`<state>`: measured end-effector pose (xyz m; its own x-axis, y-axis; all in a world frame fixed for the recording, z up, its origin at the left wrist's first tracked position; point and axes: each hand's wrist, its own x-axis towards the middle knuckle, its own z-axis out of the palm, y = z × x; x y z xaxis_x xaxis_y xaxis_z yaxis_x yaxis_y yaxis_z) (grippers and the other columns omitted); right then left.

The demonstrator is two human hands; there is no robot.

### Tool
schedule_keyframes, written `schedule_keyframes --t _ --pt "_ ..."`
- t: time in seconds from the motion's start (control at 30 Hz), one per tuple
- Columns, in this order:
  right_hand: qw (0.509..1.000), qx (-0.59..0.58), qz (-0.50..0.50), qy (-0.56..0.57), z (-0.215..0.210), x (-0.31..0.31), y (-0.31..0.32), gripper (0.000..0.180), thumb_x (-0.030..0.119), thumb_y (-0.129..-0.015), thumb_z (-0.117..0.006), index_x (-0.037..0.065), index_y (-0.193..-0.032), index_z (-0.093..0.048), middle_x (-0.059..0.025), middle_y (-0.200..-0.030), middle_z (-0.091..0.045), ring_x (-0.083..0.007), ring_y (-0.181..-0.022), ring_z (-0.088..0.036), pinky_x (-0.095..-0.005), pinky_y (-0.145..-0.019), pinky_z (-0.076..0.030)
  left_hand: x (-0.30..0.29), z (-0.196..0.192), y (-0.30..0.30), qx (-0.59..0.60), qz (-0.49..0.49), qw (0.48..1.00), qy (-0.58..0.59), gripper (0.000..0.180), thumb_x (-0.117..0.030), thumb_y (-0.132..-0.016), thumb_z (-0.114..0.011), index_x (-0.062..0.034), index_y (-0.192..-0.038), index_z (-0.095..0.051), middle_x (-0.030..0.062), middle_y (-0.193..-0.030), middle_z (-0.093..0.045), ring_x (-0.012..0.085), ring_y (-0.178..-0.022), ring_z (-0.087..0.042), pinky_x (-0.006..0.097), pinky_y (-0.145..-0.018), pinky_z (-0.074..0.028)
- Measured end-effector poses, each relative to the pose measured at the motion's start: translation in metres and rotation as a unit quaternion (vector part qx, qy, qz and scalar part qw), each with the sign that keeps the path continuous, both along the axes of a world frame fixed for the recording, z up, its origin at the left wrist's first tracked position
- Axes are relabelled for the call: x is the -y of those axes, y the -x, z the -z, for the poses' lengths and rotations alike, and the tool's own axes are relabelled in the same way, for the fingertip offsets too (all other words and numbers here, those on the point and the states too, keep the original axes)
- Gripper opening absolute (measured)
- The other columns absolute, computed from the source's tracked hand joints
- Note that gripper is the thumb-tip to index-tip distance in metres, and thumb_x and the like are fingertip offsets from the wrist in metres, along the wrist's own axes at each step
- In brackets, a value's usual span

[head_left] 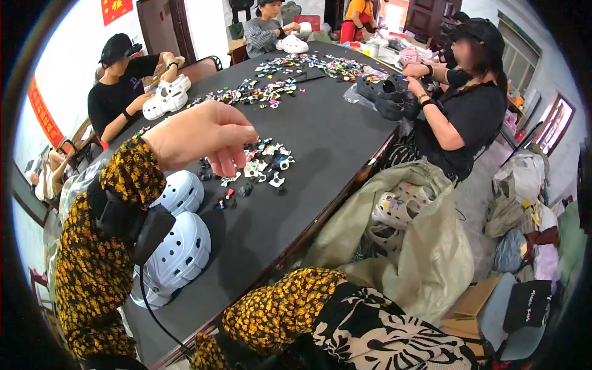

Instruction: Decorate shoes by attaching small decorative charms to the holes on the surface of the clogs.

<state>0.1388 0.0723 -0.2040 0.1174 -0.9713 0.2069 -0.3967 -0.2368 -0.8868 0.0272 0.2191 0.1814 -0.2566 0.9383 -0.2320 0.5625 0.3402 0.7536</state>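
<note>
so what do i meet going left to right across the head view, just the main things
long red banner on the wall → light blue clogs → near pile of small charms → open sack → heap of bags and cloth

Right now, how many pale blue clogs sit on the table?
2 visible: the farther clog and the nearer clog, both beside the left sleeve, which may hide more.
</note>
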Motion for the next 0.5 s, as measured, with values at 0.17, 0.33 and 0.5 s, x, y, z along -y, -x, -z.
schedule_keyframes --t 0.17,0.33,0.5 --pt "1.0 -0.008 -0.022 -0.013 0.007 0.003 0.002 0.016 0.018 -0.082 -0.061 0.006 -0.089 -0.067 -0.0114 -0.084 -0.067 -0.0209 -0.076 -0.062 -0.0369 -0.064 -0.046 0.029 0.005 0.016 0.001 -0.049 0.999 -0.012 0.032 -0.025 -0.093 -0.05 0.0039 -0.104 -0.057 0.0111 -0.073 -0.065 0.0155 -0.058 -0.064 0.025 -0.053 -0.053" --pt "0.996 -0.005 -0.085 -0.008 0.02 0.043 -0.018 0.016 0.018 -0.08 -0.062 0.006 -0.089 -0.067 -0.0116 -0.084 -0.067 -0.0211 -0.077 -0.062 -0.0373 -0.064 -0.046 0.062 0.01 0.029 0.005 -0.091 0.995 -0.03 0.033 -0.025 -0.092 -0.051 0.005 -0.103 -0.058 0.0116 -0.073 -0.064 0.0146 -0.058 -0.064 0.025 -0.052 -0.053" --pt "0.993 0.047 -0.109 -0.015 0.022 0.069 -0.032 0.011 0.017 -0.077 -0.065 0.007 -0.079 -0.067 -0.0096 -0.075 -0.067 -0.0214 -0.068 -0.062 -0.037 -0.06 -0.044 0.081 0.017 0.04 -0.021 -0.1 0.994 -0.046 0.033 -0.026 -0.093 -0.05 0.005 -0.101 -0.058 0.0123 -0.074 -0.065 0.0146 -0.058 -0.064 0.025 -0.052 -0.053"
